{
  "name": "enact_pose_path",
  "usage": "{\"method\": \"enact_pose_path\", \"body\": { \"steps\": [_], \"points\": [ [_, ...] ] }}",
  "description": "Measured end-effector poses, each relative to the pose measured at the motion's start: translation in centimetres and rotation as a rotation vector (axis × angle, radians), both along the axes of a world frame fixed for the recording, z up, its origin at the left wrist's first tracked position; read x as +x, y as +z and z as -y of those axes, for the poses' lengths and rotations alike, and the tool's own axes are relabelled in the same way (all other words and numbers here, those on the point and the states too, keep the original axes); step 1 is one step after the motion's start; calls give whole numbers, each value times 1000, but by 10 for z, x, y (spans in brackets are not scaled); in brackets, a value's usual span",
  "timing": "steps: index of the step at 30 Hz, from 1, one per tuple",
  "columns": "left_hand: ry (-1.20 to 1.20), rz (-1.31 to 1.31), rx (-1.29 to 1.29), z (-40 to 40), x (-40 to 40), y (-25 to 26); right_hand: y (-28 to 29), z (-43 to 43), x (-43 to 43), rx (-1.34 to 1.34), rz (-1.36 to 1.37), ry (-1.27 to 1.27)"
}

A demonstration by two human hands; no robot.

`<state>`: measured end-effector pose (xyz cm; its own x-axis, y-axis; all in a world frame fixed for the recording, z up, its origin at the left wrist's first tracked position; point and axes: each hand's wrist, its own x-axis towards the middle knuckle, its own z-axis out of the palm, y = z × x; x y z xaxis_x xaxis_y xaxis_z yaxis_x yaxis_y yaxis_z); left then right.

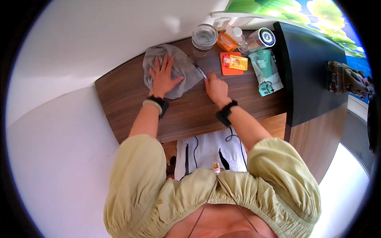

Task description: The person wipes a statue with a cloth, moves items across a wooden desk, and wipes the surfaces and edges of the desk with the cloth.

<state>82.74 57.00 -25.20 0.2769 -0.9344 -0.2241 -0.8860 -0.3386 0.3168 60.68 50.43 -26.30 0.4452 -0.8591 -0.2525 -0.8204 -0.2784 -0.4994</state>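
A grey cloth [187, 73] lies rumpled on the dark wood desk top [128, 104], close to the wall. My left hand [163, 74] rests flat on it, palm down, with the fingers spread. At the cloth's right edge, my right hand [216, 88] is closed around a slim, pale-ended tool [203, 73]. This tool points up and left along the cloth edge, and its exact kind cannot be told. Both wrists wear black bands.
Behind my right hand stand a lidded glass jar [204, 37], a white-capped bottle [237, 32] and a tumbler [262, 38]. A yellow packet [238, 62] lies on an orange pad [232, 71], left of a green-and-white packet [265, 71]. A black raised panel [312, 71] bounds the right side.
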Motion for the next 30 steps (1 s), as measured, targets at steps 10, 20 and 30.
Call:
{"method": "enact_pose_path", "body": {
  "steps": [10, 20, 30],
  "points": [
    [-197, 64, 49, 56, -19, -1, 50, -69, -105, 60, 138, -166],
    [-222, -53, 191, -125, -159, 6, 28, -22, 28, 134, 357, -63],
    [-215, -151, 276, -147, -173, 5, 22, 45, 57, -76, 475, -489]
  ]
}}
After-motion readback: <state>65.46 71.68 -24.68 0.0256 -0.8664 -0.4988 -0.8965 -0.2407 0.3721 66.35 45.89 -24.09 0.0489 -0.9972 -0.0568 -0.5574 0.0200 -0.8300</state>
